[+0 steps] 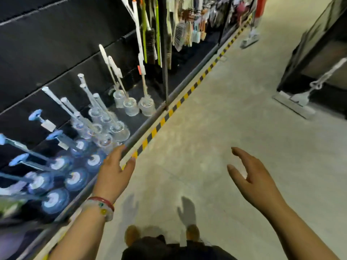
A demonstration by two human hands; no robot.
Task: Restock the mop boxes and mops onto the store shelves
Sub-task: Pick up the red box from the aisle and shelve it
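Nearest, both hands reach forward over the pale concrete floor (216, 113) holding nothing: the left hand (114, 171), with red and white bead bracelets (101, 205) on its wrist, has its fingers straight and relaxed above the front edge of the low black store shelf (142, 124), while the right hand (251, 177) hangs well apart from it, fingers loosely spread. On the shelf just beside the left hand stand blue-based toilet brushes with blue-tipped handles (56, 162), blurred; farther along come clear plastic toilet brush holders with white handles (105, 121). A yellow-and-black striped strip (180, 102) runs along the shelf's front edge. Beyond, long-handled brushes and brooms (150, 34) hang upright. Across the aisle at the right, a white flat mop with a wrapped handle (298, 98) leans against a dark display unit (315, 53), its head on the floor; another pale mop (249, 40) stands farther down by the striped edge.
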